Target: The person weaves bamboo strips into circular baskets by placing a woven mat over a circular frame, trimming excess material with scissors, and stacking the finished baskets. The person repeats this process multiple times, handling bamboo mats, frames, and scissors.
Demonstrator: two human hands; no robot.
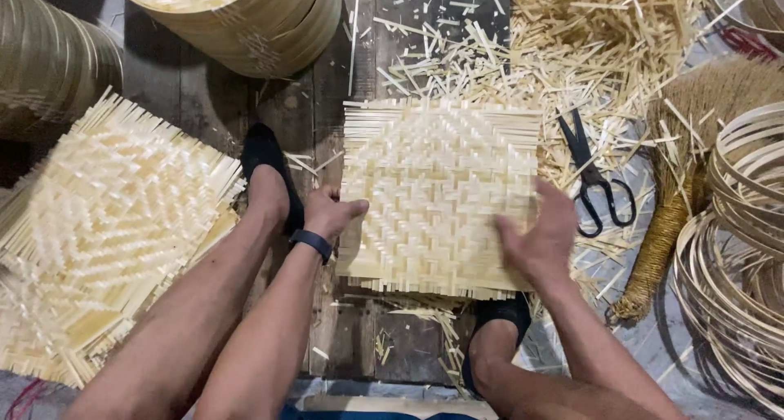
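Note:
A square woven bamboo mat (433, 183) lies flat on the dark wooden floor between my feet. My left hand (331, 212), with a dark band on the wrist, grips the mat's left edge. On the mat's lower right corner rests my right hand (537, 236), blurred, fingers spread and pressing down. My left foot in a black shoe (268, 171) sits just left of the mat, and my right foot (498, 322) shows below it.
A pile of woven mats (106, 224) lies at the left. Stacked round bamboo steamer rings (245, 20) stand at the top. Black scissors (594, 179) lie right of the mat among bamboo scraps (588, 44). A straw broom (694, 167) and coiled bamboo hoops (735, 248) are at the right.

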